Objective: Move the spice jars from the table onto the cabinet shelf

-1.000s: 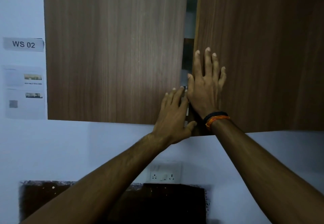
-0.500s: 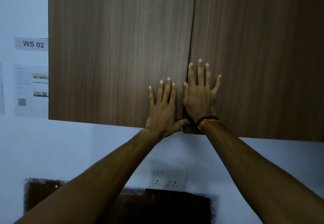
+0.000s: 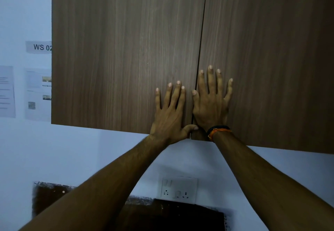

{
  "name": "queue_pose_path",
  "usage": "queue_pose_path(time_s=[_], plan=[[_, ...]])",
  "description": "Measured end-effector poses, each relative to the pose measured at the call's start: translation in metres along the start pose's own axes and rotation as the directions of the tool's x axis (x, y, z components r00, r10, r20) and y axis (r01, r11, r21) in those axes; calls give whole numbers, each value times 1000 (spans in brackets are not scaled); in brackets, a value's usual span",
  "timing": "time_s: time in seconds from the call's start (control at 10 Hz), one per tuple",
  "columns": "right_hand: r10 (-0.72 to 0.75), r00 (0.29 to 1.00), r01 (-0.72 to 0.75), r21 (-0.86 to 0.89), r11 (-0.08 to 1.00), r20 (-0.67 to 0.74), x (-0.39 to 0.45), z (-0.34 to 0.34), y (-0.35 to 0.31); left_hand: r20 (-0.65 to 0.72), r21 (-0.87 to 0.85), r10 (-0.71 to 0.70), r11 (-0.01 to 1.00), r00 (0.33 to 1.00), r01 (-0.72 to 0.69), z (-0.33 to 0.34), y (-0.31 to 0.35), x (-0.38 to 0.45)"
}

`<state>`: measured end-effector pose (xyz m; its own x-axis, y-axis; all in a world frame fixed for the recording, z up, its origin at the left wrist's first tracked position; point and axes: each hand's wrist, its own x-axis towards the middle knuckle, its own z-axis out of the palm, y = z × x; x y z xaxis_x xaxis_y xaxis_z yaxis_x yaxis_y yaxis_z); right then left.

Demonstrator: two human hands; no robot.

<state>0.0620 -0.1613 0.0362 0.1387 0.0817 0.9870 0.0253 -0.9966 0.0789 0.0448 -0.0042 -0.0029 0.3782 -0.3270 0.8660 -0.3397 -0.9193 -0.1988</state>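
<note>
Single head-worn wide-angle view, tilted upward and forward at a wall cabinet (image 3: pixel 126 50) from close by, within arm's reach. Cabinet doors fill the upper frame, edges bowed by the lens. Below, white wall with a socket (image 3: pixel 178 189); at left, posted papers (image 3: pixel 38 93). Both forearms enter from the bottom.

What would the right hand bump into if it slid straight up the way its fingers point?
Nothing, it seems: the right hand lies flat on the right door, and only bare wood shows above its fingertips up to the picture's top edge.
</note>
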Motion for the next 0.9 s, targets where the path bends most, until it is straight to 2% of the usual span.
queue_pose_path(time_s=[0.4,0.6,0.7,0.9], plan=[[-28,990,26,10,1000,138,0,-22,2,64,-50,10,999,998,-7,-25,-5,6],[57,980,-77,100,992,193,-4,-48,-5,-26,-72,38,997,999,-40,-46,-3,8],[92,977,-108,78,991,190,-13,-59,-3,-14,-67,17,998,1000,-18,-57,-1,8],[65,981,-68,14,998,181,-23,-71,3,40,-63,-78,995,996,81,-60,2,-5]])
